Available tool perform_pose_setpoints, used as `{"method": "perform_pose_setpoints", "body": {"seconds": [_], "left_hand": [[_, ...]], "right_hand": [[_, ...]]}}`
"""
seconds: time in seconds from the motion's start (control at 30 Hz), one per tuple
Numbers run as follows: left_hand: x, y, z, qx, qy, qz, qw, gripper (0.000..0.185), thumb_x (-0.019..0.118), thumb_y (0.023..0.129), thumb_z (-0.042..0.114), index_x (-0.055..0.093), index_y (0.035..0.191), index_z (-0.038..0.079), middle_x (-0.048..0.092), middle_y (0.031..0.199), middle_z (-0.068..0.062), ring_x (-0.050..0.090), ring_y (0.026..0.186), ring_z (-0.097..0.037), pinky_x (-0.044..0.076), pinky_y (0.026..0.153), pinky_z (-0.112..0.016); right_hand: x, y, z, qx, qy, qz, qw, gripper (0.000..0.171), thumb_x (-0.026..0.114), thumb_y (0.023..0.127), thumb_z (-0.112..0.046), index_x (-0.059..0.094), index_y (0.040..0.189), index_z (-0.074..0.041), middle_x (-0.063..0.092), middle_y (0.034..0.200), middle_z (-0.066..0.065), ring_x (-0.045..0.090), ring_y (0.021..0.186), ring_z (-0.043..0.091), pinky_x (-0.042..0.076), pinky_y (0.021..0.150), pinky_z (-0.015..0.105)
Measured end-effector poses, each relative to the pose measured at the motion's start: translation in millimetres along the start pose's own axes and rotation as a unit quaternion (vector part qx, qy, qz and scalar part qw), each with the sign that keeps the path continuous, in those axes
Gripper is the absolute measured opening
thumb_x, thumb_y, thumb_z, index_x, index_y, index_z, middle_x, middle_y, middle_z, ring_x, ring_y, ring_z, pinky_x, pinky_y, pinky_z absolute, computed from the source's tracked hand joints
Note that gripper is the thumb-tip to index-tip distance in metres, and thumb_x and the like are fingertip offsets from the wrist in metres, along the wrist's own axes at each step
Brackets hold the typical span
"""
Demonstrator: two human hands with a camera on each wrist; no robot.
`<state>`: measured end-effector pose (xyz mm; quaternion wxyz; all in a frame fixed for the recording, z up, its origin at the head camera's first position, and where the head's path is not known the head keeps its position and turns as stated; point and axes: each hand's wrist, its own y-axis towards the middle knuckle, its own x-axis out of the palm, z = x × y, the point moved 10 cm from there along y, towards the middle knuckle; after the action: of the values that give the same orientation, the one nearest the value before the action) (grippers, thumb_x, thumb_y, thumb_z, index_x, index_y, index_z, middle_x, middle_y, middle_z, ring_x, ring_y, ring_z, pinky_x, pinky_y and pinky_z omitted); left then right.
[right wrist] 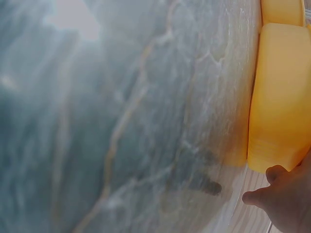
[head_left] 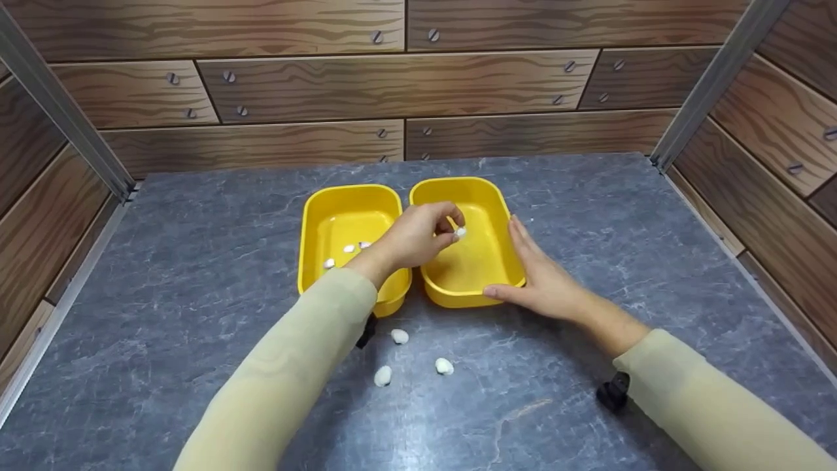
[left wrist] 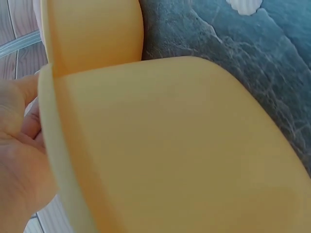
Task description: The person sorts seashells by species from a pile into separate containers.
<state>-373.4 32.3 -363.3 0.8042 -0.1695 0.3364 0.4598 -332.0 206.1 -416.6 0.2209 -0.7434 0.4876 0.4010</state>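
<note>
My left hand (head_left: 422, 232) reaches across the left yellow bin and pinches a small white seashell (head_left: 461, 232) between thumb and fingertips. It is above the inside of the right yellow bin (head_left: 471, 296). Against that bin's right side rests my right hand (head_left: 549, 281), fingers straight along the wall and thumb at the front rim corner. Several white shells (head_left: 349, 248) lie in the left yellow bin (head_left: 346, 191), part of which my left forearm hides. In the left wrist view the hand (left wrist: 22, 155) shows behind a bin wall, its fingertips hidden.
Three white shells lie on the grey marbled table in front of the bins: one shell (head_left: 399, 336) close to the left bin, another (head_left: 383, 375) nearer me, and a third (head_left: 444, 366) to the right. Wood-patterned panels (head_left: 392, 85) enclose the back and sides.
</note>
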Motion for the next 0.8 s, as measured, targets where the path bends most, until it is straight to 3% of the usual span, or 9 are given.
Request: {"method": "perform_pose_setpoints", "body": {"seconds": [0.4, 0.8], "left_hand": [[-11.7, -11.9, 12.3, 0.03, 0.004, 0.012, 0.9995, 0.022, 0.067, 0.106, 0.011, 0.068, 0.128, 0.01, 0.071, 0.119, -0.005, 0.065, 0.109, -0.018, 0.055, 0.102, -0.034], [-32.3, -57.5, 51.6, 0.098, -0.001, 0.004, 0.9952, 0.023, 0.071, 0.104, 0.012, 0.069, 0.126, 0.01, 0.072, 0.117, 0.0, 0.066, 0.108, -0.014, 0.055, 0.1, -0.03]], "right_hand": [[1.3, 0.9, 0.1, 0.016, -0.001, -0.009, 1.0, 0.124, 0.078, 0.092, -0.058, -0.004, 0.171, -0.01, -0.007, 0.178, 0.012, 0.014, 0.16, 0.043, 0.017, 0.126, 0.064], [0.0, 0.7, 1.8, 0.011, -0.001, -0.01, 1.0, 0.124, 0.077, 0.093, -0.058, -0.005, 0.17, -0.008, -0.009, 0.177, 0.011, 0.011, 0.16, 0.044, 0.014, 0.127, 0.063]]}}
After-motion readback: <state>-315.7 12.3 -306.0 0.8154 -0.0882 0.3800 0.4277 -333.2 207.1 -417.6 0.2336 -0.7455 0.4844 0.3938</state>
